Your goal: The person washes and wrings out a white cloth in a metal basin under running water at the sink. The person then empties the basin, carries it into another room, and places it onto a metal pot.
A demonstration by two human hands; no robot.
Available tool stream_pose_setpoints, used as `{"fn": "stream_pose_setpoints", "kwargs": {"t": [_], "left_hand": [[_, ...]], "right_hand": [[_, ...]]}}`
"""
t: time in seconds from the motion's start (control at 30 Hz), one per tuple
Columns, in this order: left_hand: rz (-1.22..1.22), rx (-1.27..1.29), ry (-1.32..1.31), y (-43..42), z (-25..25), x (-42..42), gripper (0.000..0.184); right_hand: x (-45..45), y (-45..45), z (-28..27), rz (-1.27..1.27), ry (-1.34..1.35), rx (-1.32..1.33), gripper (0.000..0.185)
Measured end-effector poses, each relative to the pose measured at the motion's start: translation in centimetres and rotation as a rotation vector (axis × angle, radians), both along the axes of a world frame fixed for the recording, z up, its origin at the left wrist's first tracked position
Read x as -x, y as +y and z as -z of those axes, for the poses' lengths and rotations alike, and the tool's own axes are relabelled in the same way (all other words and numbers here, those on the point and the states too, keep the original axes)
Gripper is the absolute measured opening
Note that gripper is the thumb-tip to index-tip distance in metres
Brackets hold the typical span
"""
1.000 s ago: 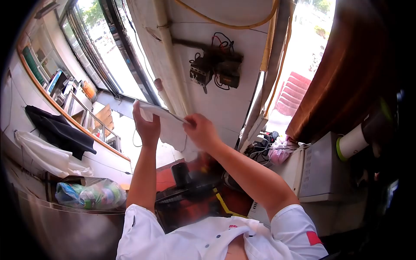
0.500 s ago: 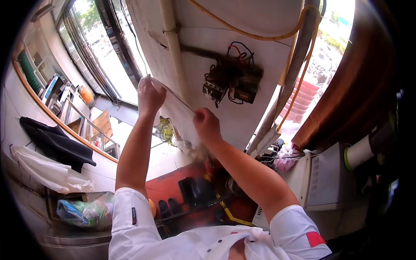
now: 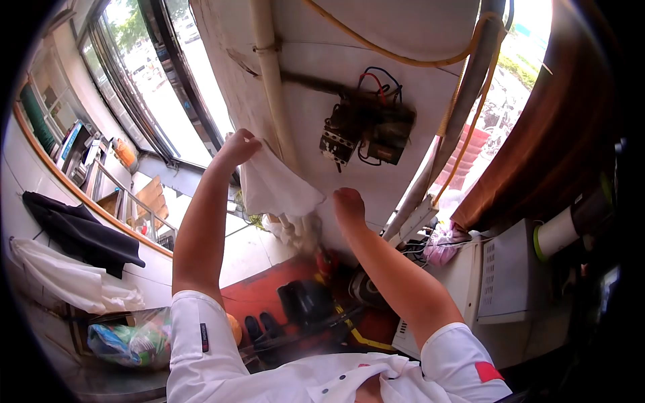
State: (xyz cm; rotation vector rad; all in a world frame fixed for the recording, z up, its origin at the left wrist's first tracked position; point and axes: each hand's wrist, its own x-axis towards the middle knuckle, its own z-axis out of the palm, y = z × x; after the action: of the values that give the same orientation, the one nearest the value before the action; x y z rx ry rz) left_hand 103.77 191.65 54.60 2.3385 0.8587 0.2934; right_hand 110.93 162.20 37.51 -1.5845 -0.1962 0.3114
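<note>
Left hand (image 3: 236,148): fingertips closed on one upper corner of a white cloth (image 3: 272,180). Right hand (image 3: 349,207): fingers curled in, level with the cloth's opposite corner; whether it pinches that corner cannot be told.

White cloth: one piece, hanging between the hands, in front of the far wall and left of an electrical unit (image 3: 390,136). Condition: upper edge slanting down to the right, slack; half a second ago it was drawn straight between both hands. Consequence, by judgement: the weight now rests mainly on the left hand, and the cloth is no longer held spread.

Surroundings: pale pipe (image 3: 267,87), far, behind the cloth; black slippers (image 3: 254,328), pair, below; plastic bag (image 3: 131,342), near left; grey appliance (image 3: 514,272), right; brown curtain (image 3: 531,174), far right.
</note>
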Motion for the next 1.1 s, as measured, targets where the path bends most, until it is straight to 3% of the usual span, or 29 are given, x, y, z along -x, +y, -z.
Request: {"fn": "stream_pose_setpoints", "kwargs": {"t": [0.03,0.1,0.17,0.23,0.33,0.5,0.6,0.77,0.87,0.97,1.1], "left_hand": [[0.004,0.002,-0.002,-0.6,-0.1,0.1,0.048],[-0.003,-0.209,-0.125,-2.8,-0.6,0.6,0.042],[0.006,-0.316,-0.14,-3.5,-0.2,0.8,0.039],[0.02,-0.425,-0.159,-4.5,0.0,0.8,0.035],[-0.04,-0.557,-0.132,-4.7,0.6,1.2,0.03],[0.073,-0.76,-0.612,-8.6,0.8,3.8,0.019],[0.158,-0.748,-0.754,-16.6,-1.6,5.9,0.018],[0.558,-0.565,-0.875,-32.7,-2.0,8.7,0.018],[0.851,-0.433,-0.751,-43.3,-0.1,10.4,0.021],[1.193,-0.244,-0.656,-55.5,3.3,12.3,0.024],[1.617,-0.078,-0.453,-73.5,7.3,16.9,0.025]], "right_hand": [[1.3,-1.3,1.2,0.072,0.037,-0.042,0.028],[3.0,-5.7,2.8,-0.024,0.002,0.165,0.032],[4.8,-10.5,5.3,-0.078,0.044,0.094,0.029],[8.1,-15.9,1.6,-0.108,0.264,0.133,0.026],[11.9,-24.5,1.6,-0.1,0.271,0.13,0.024],[18.6,-37.5,1.6,0.103,0.427,0.105,0.016],[21.9,-44.2,1.6,0.207,0.458,0.073,0.012],[27.7,-54.9,0.7,0.363,0.435,-0.014,0.01],[32.2,-62.2,1.4,0.403,0.399,-0.005,0.009],[37.9,-71.7,5.3,0.543,0.518,-0.038,0.011],[49.1,-87.5,15.6,0.744,0.682,0.07,0.013]]}}
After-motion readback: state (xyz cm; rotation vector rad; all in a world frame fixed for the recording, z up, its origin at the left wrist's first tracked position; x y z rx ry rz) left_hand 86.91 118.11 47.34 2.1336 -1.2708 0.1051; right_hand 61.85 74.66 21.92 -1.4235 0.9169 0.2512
